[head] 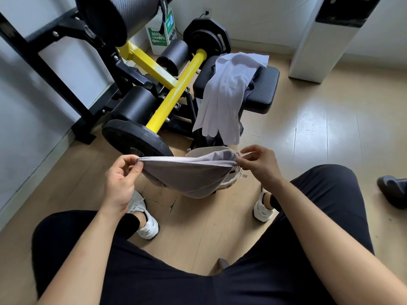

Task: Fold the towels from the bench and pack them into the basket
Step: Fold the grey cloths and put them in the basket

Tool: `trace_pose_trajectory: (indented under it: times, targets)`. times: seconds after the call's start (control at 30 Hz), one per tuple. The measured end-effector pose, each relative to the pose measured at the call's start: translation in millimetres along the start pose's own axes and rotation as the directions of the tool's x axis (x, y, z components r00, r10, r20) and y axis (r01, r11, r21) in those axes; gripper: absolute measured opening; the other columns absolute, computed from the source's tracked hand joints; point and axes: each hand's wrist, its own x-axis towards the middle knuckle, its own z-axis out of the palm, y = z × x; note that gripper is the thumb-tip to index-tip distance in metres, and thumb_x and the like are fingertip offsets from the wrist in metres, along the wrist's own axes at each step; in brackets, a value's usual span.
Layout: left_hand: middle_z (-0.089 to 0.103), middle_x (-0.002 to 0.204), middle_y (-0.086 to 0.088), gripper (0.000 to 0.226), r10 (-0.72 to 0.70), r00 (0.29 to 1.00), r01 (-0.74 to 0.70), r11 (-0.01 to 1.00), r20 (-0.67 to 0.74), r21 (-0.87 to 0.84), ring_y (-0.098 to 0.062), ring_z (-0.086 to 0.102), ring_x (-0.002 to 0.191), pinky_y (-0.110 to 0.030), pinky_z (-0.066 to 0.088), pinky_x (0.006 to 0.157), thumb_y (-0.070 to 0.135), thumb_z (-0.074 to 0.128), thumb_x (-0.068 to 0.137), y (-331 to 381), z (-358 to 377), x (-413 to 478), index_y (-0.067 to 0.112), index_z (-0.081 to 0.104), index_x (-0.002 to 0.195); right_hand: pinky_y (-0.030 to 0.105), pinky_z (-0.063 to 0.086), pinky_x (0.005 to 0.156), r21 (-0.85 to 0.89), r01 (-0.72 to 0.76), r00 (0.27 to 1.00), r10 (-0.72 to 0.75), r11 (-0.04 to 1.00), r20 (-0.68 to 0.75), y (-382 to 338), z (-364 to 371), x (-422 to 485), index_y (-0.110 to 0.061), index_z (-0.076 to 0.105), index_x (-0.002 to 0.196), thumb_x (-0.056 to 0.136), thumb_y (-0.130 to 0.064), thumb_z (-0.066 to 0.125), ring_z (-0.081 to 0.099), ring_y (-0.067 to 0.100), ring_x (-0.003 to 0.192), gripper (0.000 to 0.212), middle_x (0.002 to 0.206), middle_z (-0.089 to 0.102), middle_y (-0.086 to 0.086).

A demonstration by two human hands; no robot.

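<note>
A grey towel (187, 175) hangs stretched between my two hands above the floor. My left hand (122, 177) pinches its left corner between thumb and fingers. My right hand (257, 164) pinches its right corner. Behind and partly under the towel stands a pale woven basket (229, 182), mostly hidden by the cloth. On the black padded bench (264, 89) further back lies a white towel (229, 89), draped over the front edge, with a darker cloth (250, 86) showing beneath it.
A yellow and black weight machine (163, 93) with a weight plate (134, 137) stands to the left. A white unit (326, 38) stands at the back right. My knees and white shoes (145, 219) frame the wooden floor. Someone else's dark shoe (392, 190) is at the right edge.
</note>
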Motion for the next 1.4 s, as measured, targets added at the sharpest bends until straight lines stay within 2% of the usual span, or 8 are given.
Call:
trace_pose_trajectory:
  times: [0.1,0.2,0.4,0.57,0.8,1.07,1.2,1.4]
  targets:
    - [0.064,0.08,0.02,0.037,0.016,1.0,-0.017,0.999,0.017,0.05,-0.003,0.055,0.077,-0.015,0.048,0.077,0.004,0.064,0.096,1,2,-2,0.04,0.07,0.086,0.034,0.055,0.071,-0.187,-0.042,0.999,0.046,0.981,0.017,9,0,4,-0.009,0.073,0.114,0.081,-0.017,0.083,0.066,0.021,0.074,0.035,0.085,0.074,0.013]
    - [0.064,0.077,0.022,0.036,0.026,1.0,-0.027,0.996,0.016,0.086,0.001,0.054,0.074,-0.012,0.047,0.073,0.004,0.065,0.095,0,2,-2,0.038,0.069,0.085,0.032,0.05,0.067,-0.213,-0.069,0.993,0.088,0.975,0.078,8,1,3,-0.006,0.077,0.108,0.087,-0.01,0.076,0.059,0.019,0.073,0.021,0.085,0.072,0.014]
    - [0.065,0.08,0.017,0.029,0.006,1.0,-0.004,0.995,-0.017,0.1,-0.004,0.056,0.078,-0.019,0.048,0.076,0.005,0.065,0.096,-7,-5,3,0.033,0.068,0.087,0.026,0.05,0.066,0.058,-0.225,0.95,0.206,0.973,0.234,-4,-4,-2,-0.005,0.072,0.093,0.093,-0.003,0.066,0.056,0.016,0.067,0.006,0.075,0.064,0.008]
    - [0.064,0.088,0.008,0.03,-0.017,0.998,0.024,0.992,-0.052,0.127,-0.006,0.058,0.081,-0.026,0.048,0.08,0.007,0.064,0.096,-11,-10,6,0.035,0.069,0.088,0.028,0.049,0.06,0.301,-0.313,0.945,0.265,0.901,0.189,-15,-6,-1,-0.004,0.068,0.089,0.088,0.005,0.065,0.052,0.016,0.058,0.01,0.068,0.057,0.007]
    - [0.065,0.086,0.008,0.025,-0.014,0.999,0.021,0.979,-0.034,0.205,0.006,0.06,0.076,-0.013,0.049,0.075,0.003,0.064,0.096,-4,3,3,0.027,0.064,0.09,0.033,0.054,0.061,-0.189,-0.075,0.997,0.08,0.979,0.018,-6,-1,-1,-0.009,0.073,0.083,0.082,-0.002,0.074,0.059,0.018,0.062,0.006,0.069,0.067,0.008]
    - [0.065,0.088,0.011,0.025,0.148,0.977,-0.097,0.947,-0.15,0.305,-0.011,0.059,0.079,-0.022,0.05,0.072,0.014,0.064,0.096,2,4,7,0.038,0.062,0.09,0.025,0.053,0.055,0.0,0.121,0.989,-0.121,0.993,-0.089,-28,-6,-4,-0.001,0.071,0.084,0.08,0.004,0.076,0.06,0.017,0.057,0.008,0.072,0.068,0.014]
    - [0.069,0.083,0.006,0.032,-0.129,0.991,0.126,0.877,-0.026,0.464,-0.02,0.064,0.078,-0.038,0.053,0.074,0.012,0.068,0.093,-22,6,7,0.041,0.067,0.079,0.031,0.05,0.051,-0.295,-0.046,0.998,0.03,0.954,-0.056,-15,-5,3,-0.009,0.07,0.07,0.072,0.005,0.073,0.06,0.022,0.054,0.015,0.064,0.068,0.011]
    - [0.069,0.082,0.001,0.024,-0.169,0.983,0.181,0.942,-0.066,0.282,-0.017,0.064,0.078,-0.024,0.049,0.069,0.008,0.06,0.098,-14,17,6,0.029,0.066,0.088,0.034,0.057,0.064,-0.244,-0.004,0.983,-0.042,0.97,-0.181,-16,-9,12,-0.013,0.07,0.081,0.079,-0.006,0.074,0.068,0.021,0.069,0.009,0.08,0.07,0.0]
